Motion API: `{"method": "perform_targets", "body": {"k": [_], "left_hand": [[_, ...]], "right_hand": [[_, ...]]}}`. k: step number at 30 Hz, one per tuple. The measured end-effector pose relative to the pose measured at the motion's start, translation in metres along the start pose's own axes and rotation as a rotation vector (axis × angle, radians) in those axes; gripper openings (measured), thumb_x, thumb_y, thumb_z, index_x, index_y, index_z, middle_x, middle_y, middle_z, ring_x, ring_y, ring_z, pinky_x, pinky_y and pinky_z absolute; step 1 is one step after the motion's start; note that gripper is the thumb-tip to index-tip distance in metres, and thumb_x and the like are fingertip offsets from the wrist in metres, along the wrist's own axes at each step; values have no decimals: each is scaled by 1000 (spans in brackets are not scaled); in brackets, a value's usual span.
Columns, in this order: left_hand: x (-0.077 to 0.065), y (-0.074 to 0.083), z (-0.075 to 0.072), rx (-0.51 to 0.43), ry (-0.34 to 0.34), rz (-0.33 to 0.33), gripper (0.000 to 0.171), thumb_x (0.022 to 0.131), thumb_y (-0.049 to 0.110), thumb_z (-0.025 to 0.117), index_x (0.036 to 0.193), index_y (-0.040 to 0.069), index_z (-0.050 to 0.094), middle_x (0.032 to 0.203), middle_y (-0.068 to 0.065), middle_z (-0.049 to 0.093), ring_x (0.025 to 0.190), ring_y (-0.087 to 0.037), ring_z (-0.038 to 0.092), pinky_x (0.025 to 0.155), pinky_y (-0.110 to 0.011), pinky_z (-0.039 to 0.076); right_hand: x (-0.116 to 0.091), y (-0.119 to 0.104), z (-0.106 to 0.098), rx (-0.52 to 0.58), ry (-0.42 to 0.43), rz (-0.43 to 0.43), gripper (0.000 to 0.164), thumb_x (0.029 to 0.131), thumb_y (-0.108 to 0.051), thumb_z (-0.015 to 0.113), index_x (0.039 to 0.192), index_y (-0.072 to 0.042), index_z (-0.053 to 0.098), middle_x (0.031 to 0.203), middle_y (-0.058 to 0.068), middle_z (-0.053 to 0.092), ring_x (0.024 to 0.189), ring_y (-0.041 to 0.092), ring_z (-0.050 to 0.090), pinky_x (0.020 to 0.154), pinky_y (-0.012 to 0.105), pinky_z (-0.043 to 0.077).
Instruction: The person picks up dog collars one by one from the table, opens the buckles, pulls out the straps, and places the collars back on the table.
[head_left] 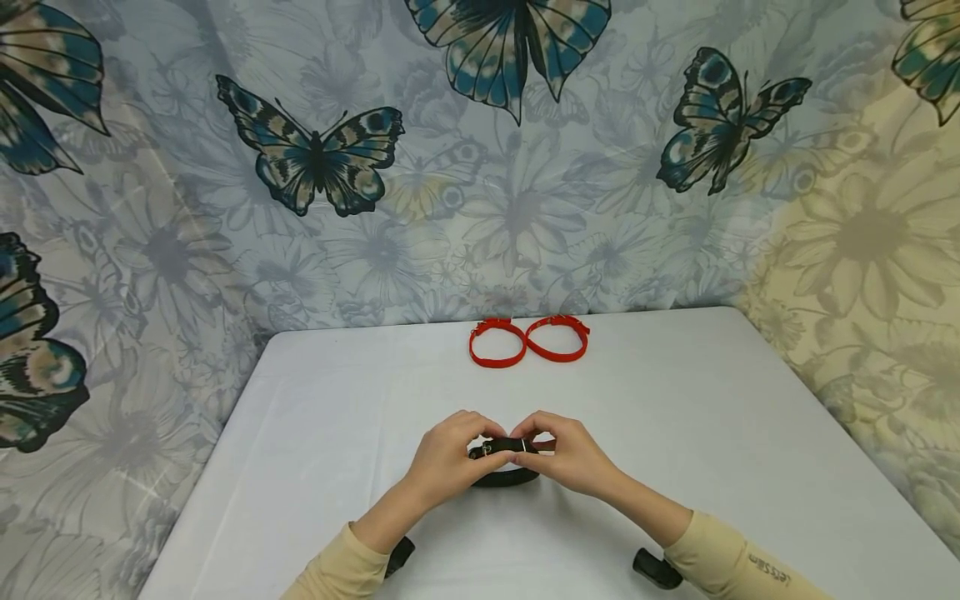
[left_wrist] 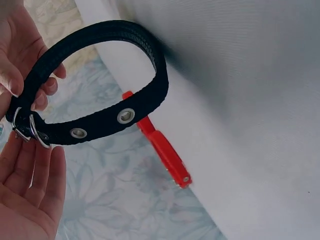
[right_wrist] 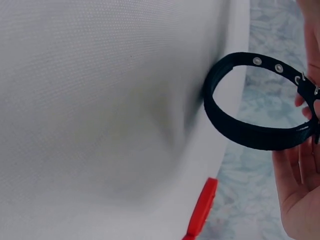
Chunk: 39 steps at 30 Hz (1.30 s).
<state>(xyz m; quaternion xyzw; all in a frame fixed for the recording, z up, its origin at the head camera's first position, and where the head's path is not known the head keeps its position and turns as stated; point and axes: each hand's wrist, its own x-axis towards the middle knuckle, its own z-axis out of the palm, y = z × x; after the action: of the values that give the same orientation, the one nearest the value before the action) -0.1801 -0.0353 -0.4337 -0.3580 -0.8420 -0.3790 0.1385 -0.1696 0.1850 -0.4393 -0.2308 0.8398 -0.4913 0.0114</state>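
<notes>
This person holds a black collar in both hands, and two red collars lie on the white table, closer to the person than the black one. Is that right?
Not quite: the two red collars lie farther away than the black collar, near the far edge of the white table, as the head view shows.

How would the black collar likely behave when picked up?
The black collar would probably flex without flopping flat, since it holds a rounded loop. It looks light for its size: a narrow strap with small metal eyelets. Its matte, fabric-like surface suggests little slipperiness.
</notes>
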Motion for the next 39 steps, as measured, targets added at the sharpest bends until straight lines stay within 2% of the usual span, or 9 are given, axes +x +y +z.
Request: {"method": "perform_targets", "body": {"k": [5,9,15,19,25,29,35,39], "left_hand": [[0,2,2,36,15,21,18,81,30,81,94,21,73,89,12,67,87,-3,60,69,-20,50],[-2,0,4,10,35,22,17,82,31,79,94,21,73,89,13,67,86,-3,60,67,-20,50],[-5,-3,7,-41,63,18,17,83,32,78,95,20,72,89,12,67,84,-4,60,65,-26,52],[-5,-3,8,-63,83,15,18,82,31,79,94,19,72,88,12,67,83,-5,60,67,-24,52],[-7,-7,11,-105,119,18,18,81,27,81,94,18,72,89,12,68,87,-5,61,71,-31,55],[-8,-8,13,-126,137,25,17,81,26,81,94,19,72,90,13,68,89,-4,60,71,-30,54],[-6,-9,16,-221,156,24,15,83,22,80,94,16,71,90,10,68,88,-7,62,74,-28,55],[-5,-11,20,-310,167,14,14,83,12,79,95,12,71,90,3,69,87,-15,64,73,-30,56]], "right_hand": [[-1,-1,1,-6,3,13,21,84,-18,78,102,-16,68,100,-5,65,92,16,60,81,31,56],[-2,-1,3,-8,6,16,21,84,-20,78,102,-16,68,100,-5,66,92,17,61,81,33,56],[-2,0,4,0,9,19,18,85,-25,78,100,-21,69,99,-8,66,92,14,61,82,29,55],[-3,0,4,25,16,29,18,85,-27,78,100,-24,69,98,-10,66,93,14,61,83,29,55],[-3,2,5,67,19,38,18,85,-26,77,101,-22,69,99,-8,67,94,15,61,84,31,55],[-4,3,5,94,19,55,19,86,-24,77,102,-19,70,100,-5,67,95,17,61,85,31,55],[-4,-2,4,114,31,84,19,85,-13,76,104,-12,70,101,0,67,94,21,59,84,29,55],[-4,-20,-1,119,42,98,18,85,-7,75,102,-7,70,99,3,67,92,21,59,82,29,55]]}}
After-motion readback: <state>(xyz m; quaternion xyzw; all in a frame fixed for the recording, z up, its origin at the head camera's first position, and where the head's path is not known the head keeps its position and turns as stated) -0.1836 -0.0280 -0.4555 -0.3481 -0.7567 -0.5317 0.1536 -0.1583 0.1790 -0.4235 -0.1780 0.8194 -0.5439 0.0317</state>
